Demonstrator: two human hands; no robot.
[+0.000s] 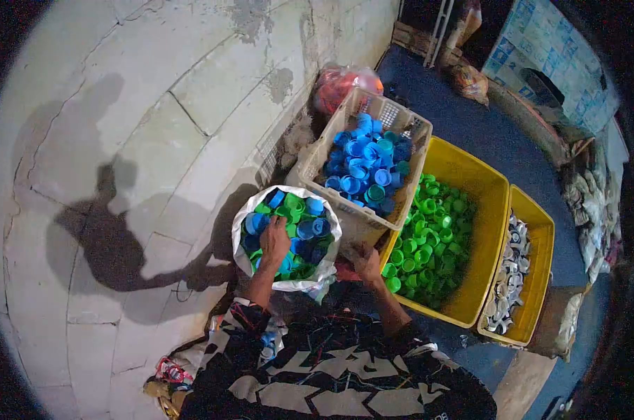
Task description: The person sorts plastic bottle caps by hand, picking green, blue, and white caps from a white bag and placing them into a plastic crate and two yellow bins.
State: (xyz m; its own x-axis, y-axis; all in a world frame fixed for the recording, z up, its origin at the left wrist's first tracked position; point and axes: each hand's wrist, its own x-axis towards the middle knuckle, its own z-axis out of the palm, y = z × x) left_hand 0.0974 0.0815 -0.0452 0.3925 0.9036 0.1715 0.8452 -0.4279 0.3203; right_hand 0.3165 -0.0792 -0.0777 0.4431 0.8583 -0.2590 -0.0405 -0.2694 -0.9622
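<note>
reaching into the white sack (238, 238), the left hand (275, 241) lay palm down on the mixed blue and green caps (310, 227), fingers curled into the heap; whether it pinched a cap could not be told. the sack's rim was rolled down, which probably kept the caps open to the hand. just right of the sack the right hand (366, 264) rested at the near corner of the yellow crate (495, 210), beside the green caps (429, 238); its fingers were bent downward, and their grip could not be made out. behind and right of the sack stood a beige basket (362, 220) of blue caps (366, 164), pressed against the sack, seemingly so each colour sat within arm's reach. farther right of the sack a second yellow crate (541, 266) held pale scraps (513, 273). a red bag (338, 84) sat well behind the sack, beyond the basket.
</note>
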